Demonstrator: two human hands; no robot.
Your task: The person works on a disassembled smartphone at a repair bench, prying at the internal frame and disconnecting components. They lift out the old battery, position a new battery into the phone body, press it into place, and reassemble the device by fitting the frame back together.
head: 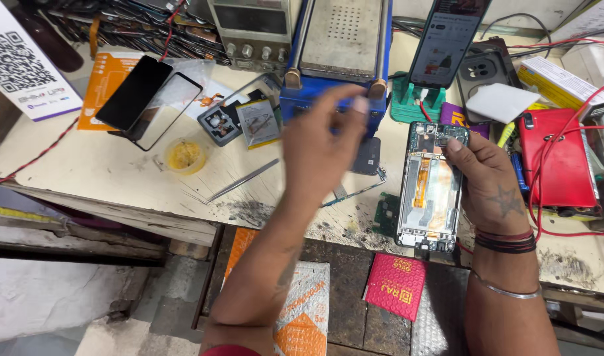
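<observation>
My right hand [490, 181] grips the right edge of an opened phone [428, 191]. The phone lies face down at the bench's front edge, its back cover off, showing an orange flex cable and circuit boards. My left hand [321, 145] is raised mid-bench and blurred by motion. Its fingers point toward the blue separator machine [341, 59], and I cannot tell whether they hold anything. A dark grey part [368, 157] lies just beyond that hand. A small green circuit board [385, 215] sits left of the phone.
Tweezers [242, 180] and a small yellow tub [186, 156] lie to the left, beyond them a black screen [133, 92] and glass panel [170, 109]. A phone leans on a green stand [417, 99]. A red phone back [556, 158] and red wires crowd the right. A pink packet [395, 285] lies below the bench.
</observation>
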